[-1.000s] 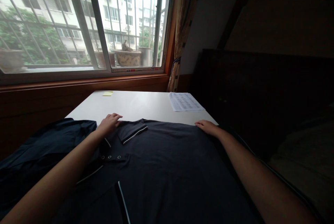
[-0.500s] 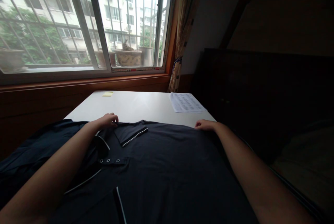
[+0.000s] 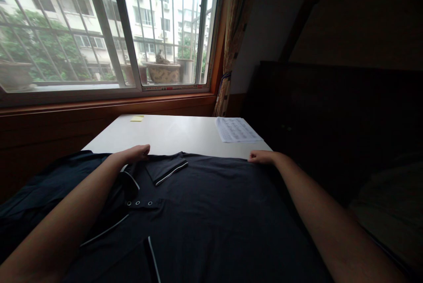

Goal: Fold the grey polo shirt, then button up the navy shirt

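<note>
A dark navy polo shirt (image 3: 211,203) lies spread sideways across the white table, its collar and buttoned placket toward the left and its hem side toward the right. White piping edges the collar and both short sleeves. My left hand (image 3: 140,152) is closed on the shirt's far edge, by the shoulder near the collar. At the far right my right hand (image 3: 259,157) pinches the same far edge, fingers curled in. Between the two hands the edge runs nearly straight. My left forearm covers part of the collar.
Beyond the shirt, the white table (image 3: 172,135) bears a yellow sticky note (image 3: 137,118) and printed sheets (image 3: 238,130). Another dark garment (image 3: 56,177) is bunched at the left. Behind stand a barred window (image 3: 165,32) and a tied curtain (image 3: 228,63); dark furniture (image 3: 313,111) is at the right.
Both hands, whose fingers lay stretched out on the shirt's far edge, have curled shut on it. My left hand has shifted slightly, and the collar below it now shows more.
</note>
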A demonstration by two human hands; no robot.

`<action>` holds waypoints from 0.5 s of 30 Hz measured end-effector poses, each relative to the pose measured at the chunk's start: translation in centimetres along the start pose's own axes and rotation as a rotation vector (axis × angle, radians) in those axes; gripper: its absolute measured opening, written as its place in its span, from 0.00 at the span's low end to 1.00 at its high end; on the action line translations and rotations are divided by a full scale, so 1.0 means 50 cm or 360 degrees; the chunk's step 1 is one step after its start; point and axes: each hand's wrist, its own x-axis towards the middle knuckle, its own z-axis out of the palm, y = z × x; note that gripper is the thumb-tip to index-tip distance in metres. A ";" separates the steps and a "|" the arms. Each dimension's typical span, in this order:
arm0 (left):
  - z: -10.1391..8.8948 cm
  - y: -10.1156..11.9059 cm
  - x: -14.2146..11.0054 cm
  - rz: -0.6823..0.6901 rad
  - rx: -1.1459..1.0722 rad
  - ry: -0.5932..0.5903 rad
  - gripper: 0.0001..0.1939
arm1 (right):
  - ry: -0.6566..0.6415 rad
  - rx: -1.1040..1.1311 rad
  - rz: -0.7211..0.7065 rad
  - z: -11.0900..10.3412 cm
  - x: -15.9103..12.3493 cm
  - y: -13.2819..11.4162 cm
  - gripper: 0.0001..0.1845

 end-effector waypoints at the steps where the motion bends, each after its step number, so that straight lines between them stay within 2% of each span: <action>1: -0.001 0.000 0.000 0.0004 -0.0012 0.0004 0.18 | 0.0051 0.0010 -0.0010 -0.003 -0.001 0.003 0.14; 6: -0.009 0.000 0.002 0.0068 -0.0053 0.0011 0.17 | 0.0173 0.0146 -0.0082 -0.020 -0.014 0.021 0.23; 9: -0.015 -0.001 0.004 0.0115 -0.0061 0.0018 0.17 | 0.0112 0.0272 -0.0161 -0.028 -0.032 0.032 0.26; 13: -0.022 -0.003 0.002 0.0154 -0.0091 0.0072 0.16 | -0.0006 0.0406 -0.0241 -0.039 -0.059 0.038 0.26; 15: -0.026 -0.003 -0.001 0.0172 -0.0125 0.0129 0.15 | 0.0005 0.0444 -0.0253 -0.044 -0.068 0.037 0.26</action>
